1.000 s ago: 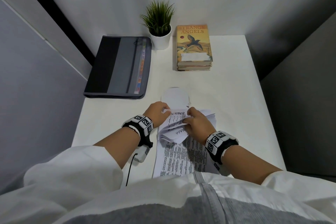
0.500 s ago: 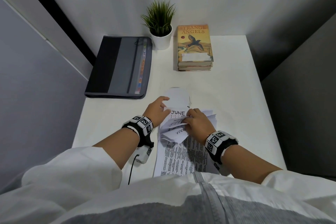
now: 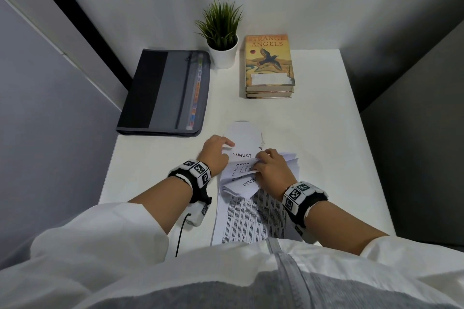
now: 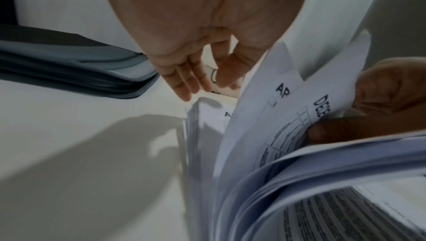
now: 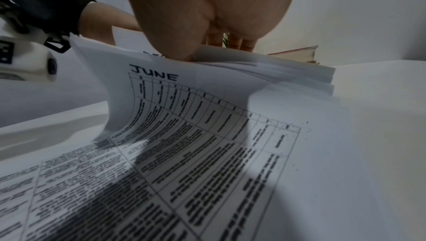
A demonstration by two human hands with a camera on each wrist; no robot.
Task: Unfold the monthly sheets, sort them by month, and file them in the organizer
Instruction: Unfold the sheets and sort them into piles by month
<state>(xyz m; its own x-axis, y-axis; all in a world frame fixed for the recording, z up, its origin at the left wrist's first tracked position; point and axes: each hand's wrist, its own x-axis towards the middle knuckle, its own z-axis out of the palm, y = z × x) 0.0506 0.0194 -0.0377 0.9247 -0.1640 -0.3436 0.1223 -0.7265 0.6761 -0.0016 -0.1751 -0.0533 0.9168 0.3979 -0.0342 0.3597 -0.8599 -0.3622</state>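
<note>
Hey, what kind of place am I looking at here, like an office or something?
Probably a small desk nook for paperwork, maybe a home office: a white desk boxed in by plain walls, with a zipped file organizer, a potted plant and stacked books at the back.

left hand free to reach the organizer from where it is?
Probably yes. The left hand rests open at the sheets' left edge, gripping nothing, and bare table lies between it and the closed organizer. Nothing stands in the way.

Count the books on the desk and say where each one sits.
2: the Strange Angels book lies on top of a second book, stacked right of the potted plant.
</note>
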